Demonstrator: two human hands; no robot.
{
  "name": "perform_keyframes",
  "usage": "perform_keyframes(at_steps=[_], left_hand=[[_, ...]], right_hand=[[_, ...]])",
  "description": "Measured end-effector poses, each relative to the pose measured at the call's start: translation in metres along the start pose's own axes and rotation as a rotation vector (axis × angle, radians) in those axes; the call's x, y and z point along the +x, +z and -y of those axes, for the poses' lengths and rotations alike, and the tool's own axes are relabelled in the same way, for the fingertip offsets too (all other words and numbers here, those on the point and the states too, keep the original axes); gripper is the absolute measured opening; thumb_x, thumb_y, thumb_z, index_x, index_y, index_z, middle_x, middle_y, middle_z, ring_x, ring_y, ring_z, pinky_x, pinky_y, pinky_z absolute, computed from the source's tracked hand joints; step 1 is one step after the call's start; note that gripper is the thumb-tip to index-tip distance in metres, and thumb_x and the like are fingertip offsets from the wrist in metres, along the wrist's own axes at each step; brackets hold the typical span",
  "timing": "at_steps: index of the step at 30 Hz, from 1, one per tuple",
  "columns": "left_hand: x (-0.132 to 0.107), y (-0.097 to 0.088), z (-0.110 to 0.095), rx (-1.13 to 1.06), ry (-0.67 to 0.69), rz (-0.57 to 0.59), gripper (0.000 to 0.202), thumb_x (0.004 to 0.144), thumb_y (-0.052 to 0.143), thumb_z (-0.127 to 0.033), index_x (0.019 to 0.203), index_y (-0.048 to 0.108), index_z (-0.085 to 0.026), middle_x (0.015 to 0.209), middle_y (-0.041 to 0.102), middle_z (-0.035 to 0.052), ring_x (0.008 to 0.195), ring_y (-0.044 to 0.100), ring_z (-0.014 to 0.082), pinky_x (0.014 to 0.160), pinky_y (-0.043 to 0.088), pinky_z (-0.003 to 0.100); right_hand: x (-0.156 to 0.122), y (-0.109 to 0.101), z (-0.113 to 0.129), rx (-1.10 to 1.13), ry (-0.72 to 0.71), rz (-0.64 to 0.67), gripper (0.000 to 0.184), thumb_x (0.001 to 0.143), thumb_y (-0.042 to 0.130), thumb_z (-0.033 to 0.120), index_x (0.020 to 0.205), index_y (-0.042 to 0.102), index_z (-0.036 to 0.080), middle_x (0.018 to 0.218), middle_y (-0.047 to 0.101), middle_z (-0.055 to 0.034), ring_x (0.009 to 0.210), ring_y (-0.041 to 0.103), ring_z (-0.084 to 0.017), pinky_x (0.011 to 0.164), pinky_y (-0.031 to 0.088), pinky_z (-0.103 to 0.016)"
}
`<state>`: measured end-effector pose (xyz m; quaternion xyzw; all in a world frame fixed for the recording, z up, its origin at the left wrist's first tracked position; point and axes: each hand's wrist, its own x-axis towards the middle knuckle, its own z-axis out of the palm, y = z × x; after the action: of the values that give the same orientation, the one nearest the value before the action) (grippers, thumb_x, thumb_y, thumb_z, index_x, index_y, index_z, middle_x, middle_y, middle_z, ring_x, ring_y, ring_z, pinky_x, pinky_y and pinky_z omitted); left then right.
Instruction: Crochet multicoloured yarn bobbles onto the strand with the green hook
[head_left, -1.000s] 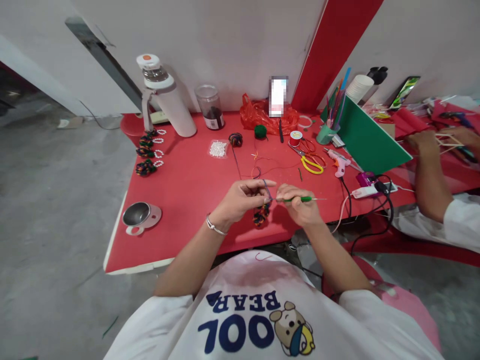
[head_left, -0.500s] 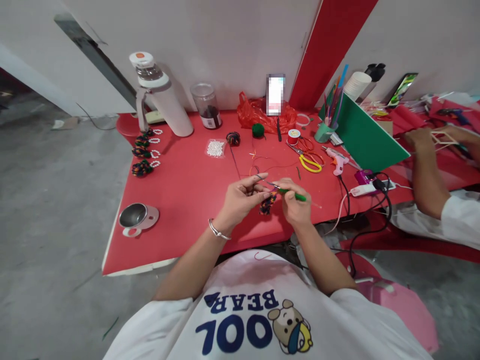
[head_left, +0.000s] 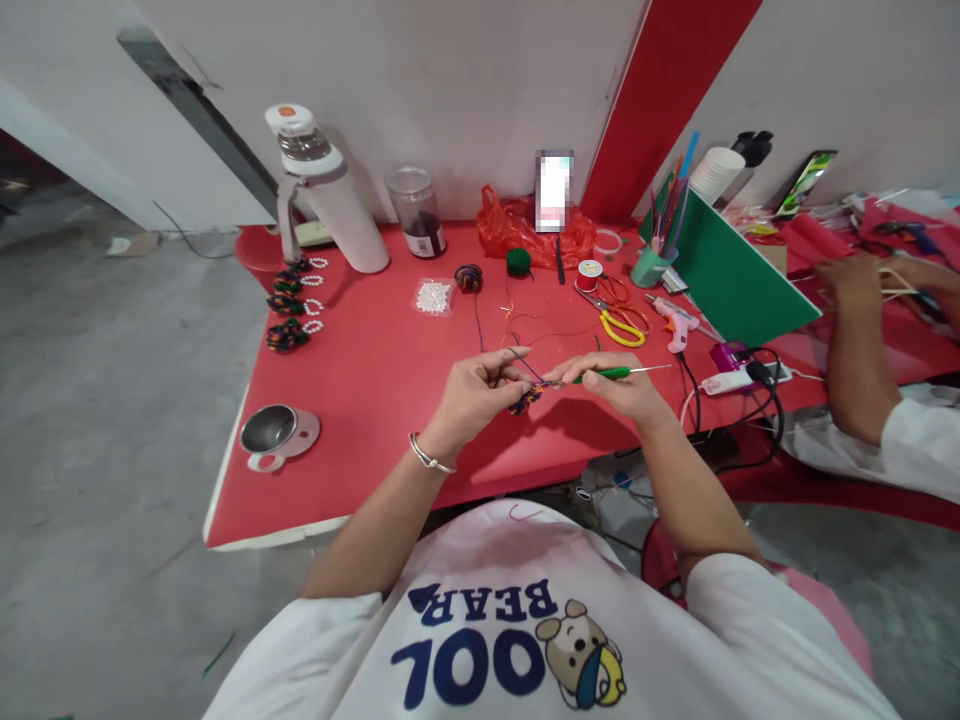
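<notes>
1. The red flat-topped surface carries everything below.
2. A green upright flat board screens its right side from a co-worker's hands.
3. A tall white flask with a handle stands at the back left.
4. A crumpled red plastic bag lies against the wall.
5. The left hand pinches the work, yarn over its raised index finger; the right hand grips the hook.
6. A pale pink metal-lined mug sits well left, clear of both hands.
7. A pink glue gun and yellow-handled pliers lie just beyond the right hand.
8. A green-handled metal crochet hook meets the work.
9. The multicoloured knitted yarn piece hangs between the hands, partly hidden by fingers.
10. A dark thin yarn strand crosses toward the left hand.
</notes>
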<state>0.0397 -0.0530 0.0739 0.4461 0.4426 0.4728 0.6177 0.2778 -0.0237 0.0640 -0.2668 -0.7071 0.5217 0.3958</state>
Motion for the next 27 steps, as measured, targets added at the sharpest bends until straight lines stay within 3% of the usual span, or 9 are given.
perform_keyframes(at_steps=[6, 11, 17, 23, 25, 27], left_hand=[[0.004, 0.0, 0.001, 0.1, 0.048, -0.063, 0.054, 0.063, 0.082, -0.015, 0.116, 0.075, -0.009, 0.073, 0.072, 0.0036, 0.057, 0.057, 0.0094, 0.053, 0.043, 0.023], [0.008, 0.001, 0.003, 0.059, 0.052, -0.071, 0.055, 0.063, 0.083, -0.017, 0.117, 0.073, -0.01, 0.072, 0.071, 0.0023, 0.056, 0.056, 0.0088, 0.054, 0.043, 0.022], [0.009, 0.01, 0.008, 0.0, 0.08, -0.126, 0.064, 0.064, 0.086, -0.024, 0.124, 0.068, -0.009, 0.071, 0.071, 0.0018, 0.059, 0.06, 0.0102, 0.057, 0.046, 0.023], [0.008, 0.014, 0.006, -0.145, 0.067, -0.114, 0.062, 0.062, 0.09, -0.029, 0.119, 0.071, -0.012, 0.069, 0.07, -0.0004, 0.059, 0.06, 0.0097, 0.06, 0.047, 0.023], [0.008, 0.009, 0.002, -0.172, 0.015, -0.052, 0.059, 0.059, 0.092, -0.028, 0.112, 0.074, -0.013, 0.066, 0.068, -0.0009, 0.058, 0.06, 0.0096, 0.059, 0.046, 0.022], [0.009, 0.0, -0.003, -0.147, -0.016, -0.001, 0.053, 0.057, 0.092, -0.025, 0.106, 0.077, -0.012, 0.064, 0.067, -0.001, 0.057, 0.058, 0.0093, 0.057, 0.045, 0.022]], right_hand=[[-0.002, 0.006, 0.007, -0.178, -0.056, -0.026, 0.021, 0.098, 0.062, 0.038, 0.103, 0.077, 0.024, 0.11, 0.081, -0.0069, 0.108, 0.076, -0.022, 0.097, 0.06, -0.038], [-0.007, 0.023, 0.006, -0.329, -0.199, -0.105, 0.019, 0.098, 0.061, 0.03, 0.111, 0.075, 0.026, 0.118, 0.078, -0.0074, 0.113, 0.074, -0.022, 0.1, 0.058, -0.039], [-0.012, 0.055, -0.01, -0.512, -0.359, -0.307, 0.025, 0.097, 0.062, 0.026, 0.121, 0.07, 0.028, 0.121, 0.076, -0.0083, 0.113, 0.072, -0.022, 0.1, 0.058, -0.041], [-0.008, 0.073, -0.036, -0.606, -0.488, -0.571, 0.024, 0.094, 0.067, 0.042, 0.116, 0.074, 0.035, 0.111, 0.074, -0.0069, 0.102, 0.071, -0.023, 0.092, 0.059, -0.044], [-0.005, 0.067, -0.036, -0.533, -0.529, -0.529, 0.024, 0.093, 0.067, 0.044, 0.115, 0.075, 0.036, 0.107, 0.075, -0.0052, 0.098, 0.071, -0.023, 0.089, 0.06, -0.044], [-0.003, 0.056, -0.032, -0.458, -0.522, -0.396, 0.025, 0.094, 0.067, 0.043, 0.117, 0.074, 0.037, 0.109, 0.077, -0.0045, 0.099, 0.072, -0.022, 0.089, 0.059, -0.045]])
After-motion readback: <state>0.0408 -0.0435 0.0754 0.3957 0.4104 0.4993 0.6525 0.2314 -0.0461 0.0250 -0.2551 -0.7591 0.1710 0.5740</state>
